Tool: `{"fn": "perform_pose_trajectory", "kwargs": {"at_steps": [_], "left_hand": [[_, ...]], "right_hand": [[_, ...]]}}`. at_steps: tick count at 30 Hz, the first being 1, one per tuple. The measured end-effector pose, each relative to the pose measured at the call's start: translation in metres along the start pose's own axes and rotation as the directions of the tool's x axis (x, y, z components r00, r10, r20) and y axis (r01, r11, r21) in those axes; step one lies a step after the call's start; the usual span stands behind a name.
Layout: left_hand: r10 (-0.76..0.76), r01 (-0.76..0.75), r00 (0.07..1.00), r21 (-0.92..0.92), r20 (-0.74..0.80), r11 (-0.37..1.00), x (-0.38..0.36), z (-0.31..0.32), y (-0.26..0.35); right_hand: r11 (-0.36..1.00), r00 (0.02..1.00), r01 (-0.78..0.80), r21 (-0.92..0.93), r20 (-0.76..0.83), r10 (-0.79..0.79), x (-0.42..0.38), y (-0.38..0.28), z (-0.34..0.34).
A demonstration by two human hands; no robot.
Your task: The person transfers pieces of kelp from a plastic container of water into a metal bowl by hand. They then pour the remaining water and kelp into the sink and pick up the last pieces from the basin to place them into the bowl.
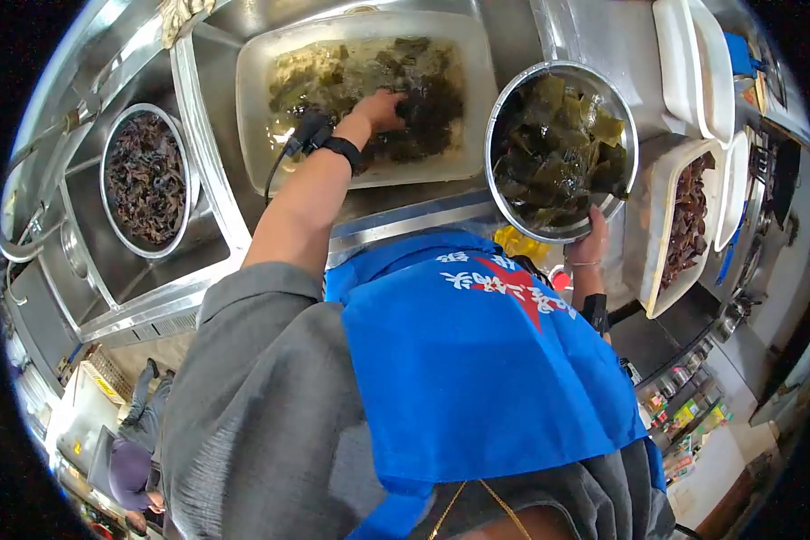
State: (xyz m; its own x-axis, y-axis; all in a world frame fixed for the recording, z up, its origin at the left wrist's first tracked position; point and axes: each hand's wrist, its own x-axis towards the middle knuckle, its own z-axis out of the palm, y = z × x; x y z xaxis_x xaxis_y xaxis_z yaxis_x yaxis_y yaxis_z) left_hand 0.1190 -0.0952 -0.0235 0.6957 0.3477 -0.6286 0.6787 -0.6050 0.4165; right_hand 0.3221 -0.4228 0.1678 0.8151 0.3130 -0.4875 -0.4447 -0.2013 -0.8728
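Observation:
My left hand (382, 110) reaches into a pale plastic tub (250, 135) of murky water, its fingertips dipping among dark green kelp pieces (436, 112). How the fingers are closed there is hidden by water and kelp. At the lower right rim of a round steel bowl (634, 144), my right hand (589, 238) grips the edge and holds it tilted beside the tub. Broad, wet kelp pieces (558, 148) fill much of that bowl.
In the left sink stands a steel bowl (187, 148) of dark, ruffled wood ear fungus (144, 178). To the right is a white tub (657, 216) holding brownish-red pieces (688, 220), near stacked white trays (684, 63). Another person (130, 468) is at lower left.

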Motion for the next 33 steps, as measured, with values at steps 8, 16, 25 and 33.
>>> {"fn": "perform_pose_trajectory", "kwargs": {"at_steps": [8, 16, 25, 33], "left_hand": [[0.274, -0.277, 0.954, 0.010, 0.124, 0.961, -0.020, 0.038, 0.014], [0.069, -0.031, 0.992, -0.328, 0.104, 0.944, -0.041, -0.013, -0.020], [0.079, -0.089, 0.969, -0.034, -0.234, 0.995, -0.030, -0.057, -0.026], [-0.014, 0.012, 0.985, -0.012, -0.170, 1.000, 0.035, 0.006, 0.023]], "right_hand": [[0.984, 0.990, 0.138, -0.109, -0.005, -0.139, 0.002, 0.003, 0.001], [0.994, 0.996, 0.092, -0.065, 0.019, -0.091, 0.019, 0.022, -0.022], [0.998, 0.998, 0.056, -0.019, 0.024, -0.056, 0.003, 0.002, 0.000], [0.194, 0.710, 0.602, -0.774, 0.408, -0.574, 0.010, 0.016, -0.022]]}}
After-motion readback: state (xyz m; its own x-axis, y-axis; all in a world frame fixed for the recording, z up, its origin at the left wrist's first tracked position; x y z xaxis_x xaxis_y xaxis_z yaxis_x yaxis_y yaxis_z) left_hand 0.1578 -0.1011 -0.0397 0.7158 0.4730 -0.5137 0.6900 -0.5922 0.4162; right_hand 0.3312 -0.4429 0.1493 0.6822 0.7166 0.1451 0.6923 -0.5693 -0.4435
